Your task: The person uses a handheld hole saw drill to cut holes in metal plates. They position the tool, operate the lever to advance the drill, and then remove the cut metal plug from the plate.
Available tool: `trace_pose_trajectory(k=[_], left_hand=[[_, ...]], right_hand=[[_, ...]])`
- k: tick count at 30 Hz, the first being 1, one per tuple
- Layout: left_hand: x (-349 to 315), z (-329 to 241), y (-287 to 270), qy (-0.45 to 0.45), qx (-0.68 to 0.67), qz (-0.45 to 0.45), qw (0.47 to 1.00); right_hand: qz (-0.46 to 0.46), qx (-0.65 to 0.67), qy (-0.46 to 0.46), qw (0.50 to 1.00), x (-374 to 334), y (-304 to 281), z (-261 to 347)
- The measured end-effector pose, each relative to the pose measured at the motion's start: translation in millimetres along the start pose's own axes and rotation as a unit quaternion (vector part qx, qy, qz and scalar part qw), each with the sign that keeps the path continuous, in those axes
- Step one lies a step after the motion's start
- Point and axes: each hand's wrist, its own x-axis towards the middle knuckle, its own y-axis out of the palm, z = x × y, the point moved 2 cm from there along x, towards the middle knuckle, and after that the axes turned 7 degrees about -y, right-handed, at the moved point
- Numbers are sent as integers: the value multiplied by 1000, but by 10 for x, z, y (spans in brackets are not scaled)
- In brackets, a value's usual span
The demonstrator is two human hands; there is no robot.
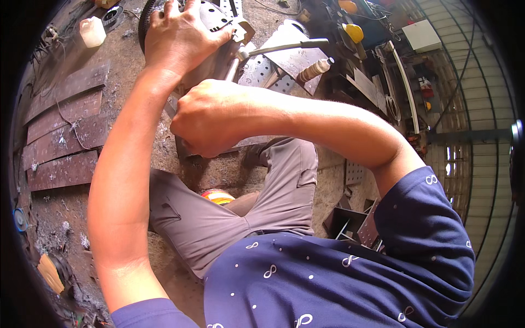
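Observation:
At the top of the head view, my left hand [183,38] lies over a round metal part [210,16] with a dark toothed rim [144,24]. Its fingers bend over the part, and the thumb stretches right to a small metal bracket [245,31]. Below it, my right hand [210,115] is closed in a fist, knuckles to the left; what it grips is hidden. A shiny metal rod [232,69] runs down behind the right wrist. From the rod's upper end a bar with a dark handle [314,44] reaches right.
Perforated metal plates [284,52] and a brown ribbed cylinder [314,71] lie right of the hands. Rusty flat plates [65,131] overlap at left, below a white jug [92,31]. An orange-yellow object [217,197] shows between my legs. Metal scraps [347,221] lie at right.

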Motion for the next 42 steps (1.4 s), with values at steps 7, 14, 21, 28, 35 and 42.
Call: trace_pose_trajectory(k=[7,14,21,28,35,42], left_hand=[[49,47,12,1,-7,-8,1000],[12,-219,-401,-23,-76,72,994],[-4,-239,-407,-38,-48,86,994],[-19,-241,-427,-27,-55,71,996],[5,-256,-477,-30,-63,114,991],[-16,-247,-405,-26,-48,84,995]], right_hand=[[9,-5,-4,1000,60,5,-26],[-1,-8,-8,1000,46,34,-37],[-12,-15,-15,1000,47,50,-36],[-10,-15,-15,1000,59,78,-42],[-8,-15,-14,1000,65,88,-40],[3,-13,-8,1000,72,81,-20]])
